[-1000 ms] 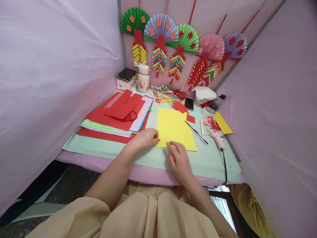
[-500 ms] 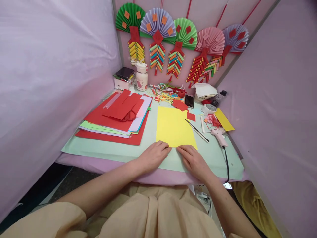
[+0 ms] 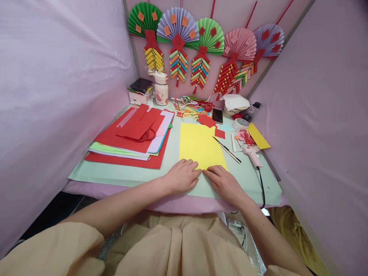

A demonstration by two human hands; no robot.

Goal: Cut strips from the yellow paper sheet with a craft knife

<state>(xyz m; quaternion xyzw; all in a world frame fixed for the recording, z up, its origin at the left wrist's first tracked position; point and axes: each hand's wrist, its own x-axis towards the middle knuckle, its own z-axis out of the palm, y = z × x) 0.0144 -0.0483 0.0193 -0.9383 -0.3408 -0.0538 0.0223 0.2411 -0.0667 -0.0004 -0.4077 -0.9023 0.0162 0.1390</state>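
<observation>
A yellow sheet of paper lies flat on the pale green table cover. My left hand is at its near edge, fingers curled and pinching the edge. Close beside it, my right hand has its fingertips on the same edge, right of the middle. The thumbs are mostly hidden. By the sheet's right side lies a slim black and white tool, pointed at its far end; I cannot make out its exact kind.
Stacked coloured paper with red-handled scissors is at left. To the right are a corded glue gun, a tape roll and yellow paper. A bottle, phone and paper scraps lie behind. Paper fans hang above.
The view has shifted slightly. My left hand has slid a little right and forward over the near edge of the yellow sheet, closer to my right hand, which stays nearly in place.
</observation>
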